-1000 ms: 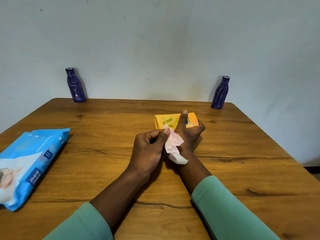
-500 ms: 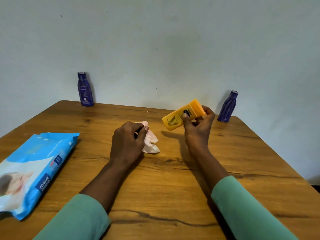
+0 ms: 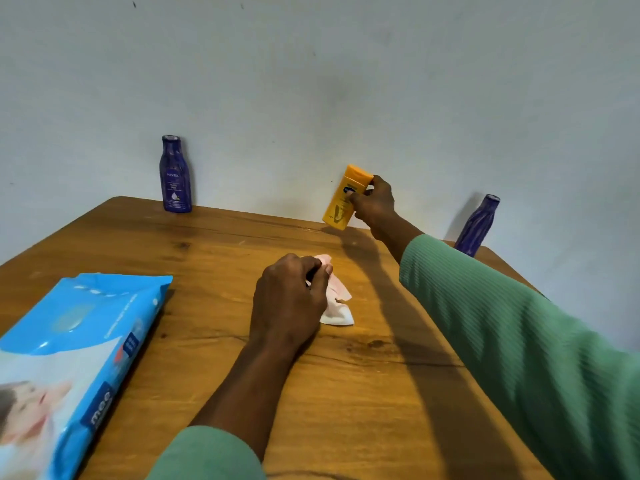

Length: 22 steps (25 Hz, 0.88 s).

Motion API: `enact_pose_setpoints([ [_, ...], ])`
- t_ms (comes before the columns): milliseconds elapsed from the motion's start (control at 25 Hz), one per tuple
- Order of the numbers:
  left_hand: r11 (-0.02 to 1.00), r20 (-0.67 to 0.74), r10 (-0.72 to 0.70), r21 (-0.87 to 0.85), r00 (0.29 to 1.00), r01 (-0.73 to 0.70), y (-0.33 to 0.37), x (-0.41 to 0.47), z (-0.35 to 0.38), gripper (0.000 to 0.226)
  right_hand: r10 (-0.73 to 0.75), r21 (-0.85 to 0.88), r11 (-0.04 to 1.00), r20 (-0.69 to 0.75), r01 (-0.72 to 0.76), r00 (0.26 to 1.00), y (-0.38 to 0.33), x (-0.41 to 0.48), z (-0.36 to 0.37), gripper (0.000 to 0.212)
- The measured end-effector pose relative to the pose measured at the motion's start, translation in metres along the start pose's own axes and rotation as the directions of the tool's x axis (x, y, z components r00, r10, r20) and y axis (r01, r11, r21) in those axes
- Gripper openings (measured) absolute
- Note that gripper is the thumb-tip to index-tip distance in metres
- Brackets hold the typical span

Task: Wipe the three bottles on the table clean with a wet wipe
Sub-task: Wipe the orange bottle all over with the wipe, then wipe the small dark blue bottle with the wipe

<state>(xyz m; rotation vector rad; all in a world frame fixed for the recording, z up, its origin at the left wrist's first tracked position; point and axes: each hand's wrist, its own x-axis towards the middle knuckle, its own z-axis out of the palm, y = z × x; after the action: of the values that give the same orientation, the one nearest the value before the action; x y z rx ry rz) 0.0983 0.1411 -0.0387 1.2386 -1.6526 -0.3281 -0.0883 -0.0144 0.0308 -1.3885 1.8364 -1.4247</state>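
My right hand (image 3: pixel 374 202) grips an orange bottle (image 3: pixel 343 199) and holds it nearly upright, just above the far edge of the wooden table (image 3: pixel 346 393). My left hand (image 3: pixel 289 299) rests on the middle of the table with its fingers closed on a crumpled pinkish-white wet wipe (image 3: pixel 337 303). A dark blue bottle (image 3: pixel 175 174) stands upright at the far left by the wall. A second purple-blue bottle (image 3: pixel 478 225) stands at the far right corner, partly hidden behind my green sleeve.
A blue pack of wet wipes (image 3: pixel 69 355) lies flat on the near left of the table. A plain pale wall (image 3: pixel 311 81) rises directly behind the table's far edge. The table's right edge runs close beside my right arm.
My right hand has carried the orange bottle away from the centre to the far edge and tipped it upright. My left hand has lowered the wipe onto the table.
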Motion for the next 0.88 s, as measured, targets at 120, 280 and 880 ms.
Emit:
enact_pose_setpoints([
  [120, 1.0, 0.009, 0.002, -0.003, 1.0, -0.002, -0.003, 0.0, 0.0, 0.03, 0.011, -0.056, 0.998, 0.08, -0.007, 0.997, 0.004, 0.007, 0.012, 0.047],
  [280, 1.0, 0.008, -0.028, -0.013, 1.0, 0.028, -0.002, -0.001, 0.0, 0.03, -0.012, -0.063, 0.998, 0.128, 0.021, 0.992, 0.001, 0.01, 0.015, 0.049],
  [880, 0.99, 0.1, 0.131, -0.063, 0.986, -0.125, 0.008, -0.007, 0.009, 0.021, -0.235, -0.291, 0.942, -0.226, 0.165, 0.945, 0.063, -0.054, -0.057, 0.03],
])
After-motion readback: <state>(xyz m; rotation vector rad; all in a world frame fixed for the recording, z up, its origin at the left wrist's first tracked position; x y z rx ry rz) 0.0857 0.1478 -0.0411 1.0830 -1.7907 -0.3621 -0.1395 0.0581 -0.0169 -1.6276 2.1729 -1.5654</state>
